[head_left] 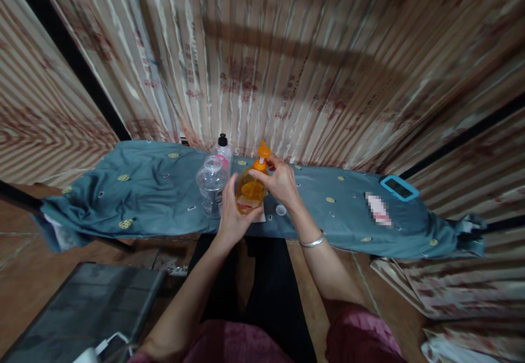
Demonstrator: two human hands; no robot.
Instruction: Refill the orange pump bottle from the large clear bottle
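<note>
Head view; landmark = orange bottle (pixel 250 191), upright near the front edge of the surface (pixel 143 188), roughly mid-length; surface covered by a blue-grey cloth (pixel 336 210) with small yellow motifs

Left hand (pixel 232 218): wrapped around the lower body of the orange bottle from the near side, fingers closed on it, grasping it; bottle base looks to sit on or just above the cloth, cannot tell which

Right hand (pixel 281 182): at the upper part of the same bottle, fingertips pinched on the orange pump (pixel 262 155) at the neck; grip closed on the pump collar; silver bangle (pixel 311 241) on that wrist

Left of the orange bottle, just beside it: clear bottle (pixel 211 185), upright, no cap seen on it; appears to touch or nearly touch the left hand; cannot tell which

Behind the clear bottle, left-rear of the orange bottle: a pale bottle with black cap (pixel 222 147), upright, partly hidden

Right of the orange bottle, near the right wrist: small white cap (pixel 281 209) lying on the cloth; a pale paper slip (pixel 262 216) under or beside the bottle base

Well to the right of the orange bottle: blurred-out patch on the cloth; further right, a blue-edged flat device (pixel 398 187) at the rear edge

Behind all: striped curtain (pixel 307 62); below left of the bottle, off the surface: dark tray (pixel 82 308) on the floor
</note>
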